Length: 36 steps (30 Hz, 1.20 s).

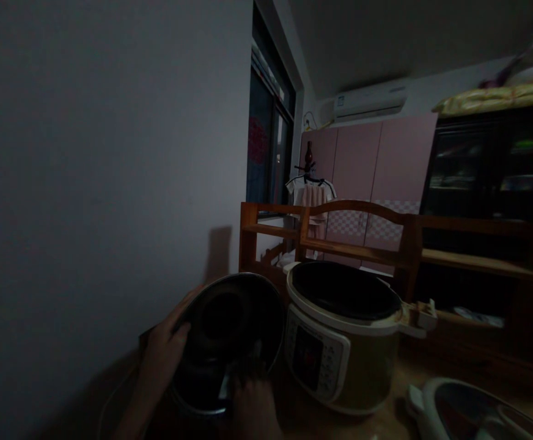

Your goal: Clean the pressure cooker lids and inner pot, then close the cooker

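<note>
A dark, glossy inner pot is tilted with its mouth toward me. My left hand grips its left rim, thumb over the edge and the other fingers behind it. My right hand reaches into the lower part of the pot, its fingers dim and partly lost in shadow. Under and beside those fingers shows a pale cloth-like piece, too dark to name surely. Close to the pot's right side stands an electric cooker with a front control panel, its lid off.
The cooker's lid lies on the wooden table at the lower right. A plain wall rises close on the left. Behind the cooker is a wooden shelf frame, with pink cabinets farther back.
</note>
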Tool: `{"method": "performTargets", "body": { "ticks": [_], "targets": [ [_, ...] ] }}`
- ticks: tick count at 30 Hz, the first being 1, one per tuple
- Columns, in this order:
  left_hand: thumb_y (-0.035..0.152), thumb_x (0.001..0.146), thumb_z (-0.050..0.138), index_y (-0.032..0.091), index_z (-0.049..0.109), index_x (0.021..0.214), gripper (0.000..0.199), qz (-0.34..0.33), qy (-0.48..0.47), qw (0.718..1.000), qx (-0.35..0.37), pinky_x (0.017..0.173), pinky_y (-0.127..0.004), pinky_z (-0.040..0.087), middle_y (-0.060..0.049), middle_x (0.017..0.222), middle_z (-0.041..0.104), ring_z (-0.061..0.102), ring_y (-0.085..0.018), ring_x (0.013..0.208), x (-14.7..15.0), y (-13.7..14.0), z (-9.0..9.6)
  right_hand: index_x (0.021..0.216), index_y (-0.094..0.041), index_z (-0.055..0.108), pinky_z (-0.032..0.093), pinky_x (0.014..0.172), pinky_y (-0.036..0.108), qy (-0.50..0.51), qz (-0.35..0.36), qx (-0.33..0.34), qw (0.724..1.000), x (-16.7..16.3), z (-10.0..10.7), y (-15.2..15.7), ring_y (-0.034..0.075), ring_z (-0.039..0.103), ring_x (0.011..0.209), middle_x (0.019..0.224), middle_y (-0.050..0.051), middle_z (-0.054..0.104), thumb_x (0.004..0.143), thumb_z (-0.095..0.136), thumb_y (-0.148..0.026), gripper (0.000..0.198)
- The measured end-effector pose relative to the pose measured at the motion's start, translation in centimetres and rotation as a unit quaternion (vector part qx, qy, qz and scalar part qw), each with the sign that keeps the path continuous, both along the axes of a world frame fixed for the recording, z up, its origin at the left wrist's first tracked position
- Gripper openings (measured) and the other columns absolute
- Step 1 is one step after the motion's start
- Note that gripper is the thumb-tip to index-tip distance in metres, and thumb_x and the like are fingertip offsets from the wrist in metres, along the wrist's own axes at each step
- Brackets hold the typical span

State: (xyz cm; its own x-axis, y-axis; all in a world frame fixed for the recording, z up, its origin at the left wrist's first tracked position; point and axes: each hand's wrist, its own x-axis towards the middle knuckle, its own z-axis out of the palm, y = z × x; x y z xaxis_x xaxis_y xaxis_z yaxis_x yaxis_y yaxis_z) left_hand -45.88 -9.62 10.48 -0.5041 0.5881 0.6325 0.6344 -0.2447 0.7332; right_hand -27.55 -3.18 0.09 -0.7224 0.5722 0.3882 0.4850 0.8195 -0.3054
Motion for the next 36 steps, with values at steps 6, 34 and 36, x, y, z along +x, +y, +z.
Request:
{"method": "performTargets", "body": {
  "ticks": [6, 34, 36],
  "targets": [
    [0.022, 0.08, 0.046, 0.023, 0.054, 0.138, 0.059, 0.016, 0.01, 0.999, 0.026, 0.123, -0.042, 0.024, 0.0, 0.145, 0.052, 0.041, -0.022, 0.14, 0.6, -0.1, -0.4, 0.14, -0.028, 0.051, 0.049, 0.097, 0.041, 0.123, 0.154, -0.188, 0.962, -2.3, 2.8, -4.3, 0.032, 0.06, 0.117, 0.13, 0.007, 0.064, 0.068, 0.077, -0.058, 0.082],
    [0.017, 0.085, 0.042, 0.027, 0.053, 0.138, 0.055, 0.036, 0.075, 0.995, 0.057, 0.123, -0.042, 0.025, 0.001, 0.145, 0.052, 0.039, -0.019, 0.142, 3.2, -1.4, 0.2, 0.126, -0.018, 0.062, 0.044, 0.103, 0.048, -0.163, 0.081, 0.13, 0.975, 3.1, 5.5, 2.4, 0.033, 0.056, 0.124, 0.13, 0.016, 0.063, 0.096, 0.054, -0.046, 0.041],
    [0.016, 0.084, 0.041, 0.026, 0.053, 0.139, 0.057, 0.034, 0.08, 0.995, 0.058, 0.124, -0.042, 0.025, 0.001, 0.146, 0.051, 0.04, -0.019, 0.141, 2.9, -1.2, 0.1, 0.125, -0.026, 0.062, 0.053, 0.09, 0.034, -0.18, 0.121, 0.121, 0.969, 3.0, 5.1, 1.5, 0.023, 0.066, 0.109, 0.12, 0.007, 0.07, 0.102, 0.042, -0.042, 0.034]
  ]
}}
